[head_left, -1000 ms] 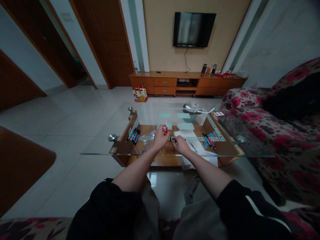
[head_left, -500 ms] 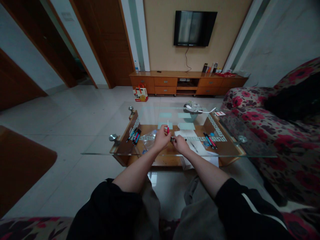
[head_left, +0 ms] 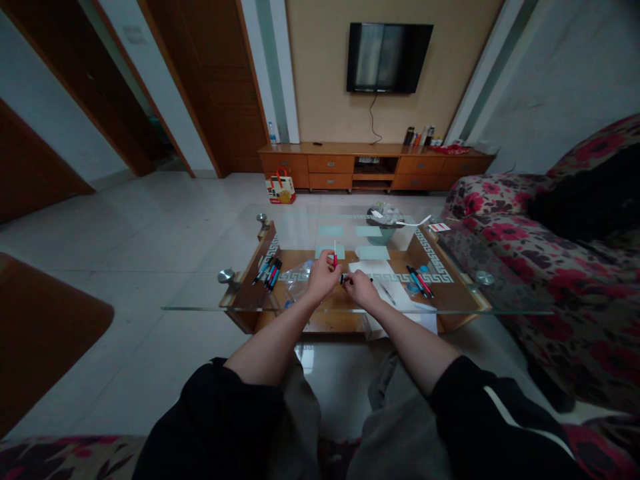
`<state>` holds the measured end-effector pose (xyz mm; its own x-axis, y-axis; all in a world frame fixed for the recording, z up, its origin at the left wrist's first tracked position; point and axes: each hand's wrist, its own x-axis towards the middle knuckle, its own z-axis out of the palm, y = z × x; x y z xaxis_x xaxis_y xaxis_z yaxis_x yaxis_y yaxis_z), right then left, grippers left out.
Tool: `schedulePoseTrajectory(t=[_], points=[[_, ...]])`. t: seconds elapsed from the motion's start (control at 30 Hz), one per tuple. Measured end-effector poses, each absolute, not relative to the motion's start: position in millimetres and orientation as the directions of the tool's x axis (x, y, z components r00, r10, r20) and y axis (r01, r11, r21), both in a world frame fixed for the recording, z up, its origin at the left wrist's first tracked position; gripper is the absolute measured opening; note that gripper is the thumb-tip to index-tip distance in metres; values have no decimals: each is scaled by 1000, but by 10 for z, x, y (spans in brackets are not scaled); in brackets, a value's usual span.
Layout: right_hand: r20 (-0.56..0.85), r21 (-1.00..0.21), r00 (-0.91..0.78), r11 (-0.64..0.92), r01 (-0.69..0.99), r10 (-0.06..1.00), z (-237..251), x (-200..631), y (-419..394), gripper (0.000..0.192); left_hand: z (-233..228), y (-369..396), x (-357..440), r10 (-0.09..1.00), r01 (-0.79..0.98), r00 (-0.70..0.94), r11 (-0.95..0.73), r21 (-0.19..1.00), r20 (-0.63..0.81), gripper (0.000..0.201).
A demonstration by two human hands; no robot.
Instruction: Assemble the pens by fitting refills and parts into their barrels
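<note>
Left hand: pinching red part, upright. Right hand: pinching dark part. Seemingly midway: parts unjoined; pens grouped either side.

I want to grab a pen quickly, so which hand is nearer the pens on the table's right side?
Right. The right hand is to the left of those pens, apart from them; the left hand is farther left.

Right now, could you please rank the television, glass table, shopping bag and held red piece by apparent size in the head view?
Glass table
Television
Shopping bag
Held red piece, in the left hand
</note>
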<state>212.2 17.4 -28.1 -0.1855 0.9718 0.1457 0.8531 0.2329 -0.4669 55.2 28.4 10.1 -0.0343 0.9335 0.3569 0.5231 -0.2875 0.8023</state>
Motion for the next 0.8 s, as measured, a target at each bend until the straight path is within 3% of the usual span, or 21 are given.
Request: schedulePoseTrajectory(t=[0.23,0.33,0.5,0.67,0.8], points=[[239,-550,-101,220,806,966,-152,2182,173,14,99,302,540,935,505,-37,-287,814,353,38],[298,-668,3,207,715,954,-81,2210,179,14,93,312,536,935,495,-29,-294,818,353,37],[279,-876,171,178,448,945,-59,2251,206,24,71,292,570,941,423,35,-319,848,337,38],[291,-933,251,215,290,923,-78,2311,225,39,52,250,616,931,333,191,-360,872,311,42],[310,-924,294,213,319,904,-27,2358,204,37,79,209,602,909,392,274,-404,827,315,41]])
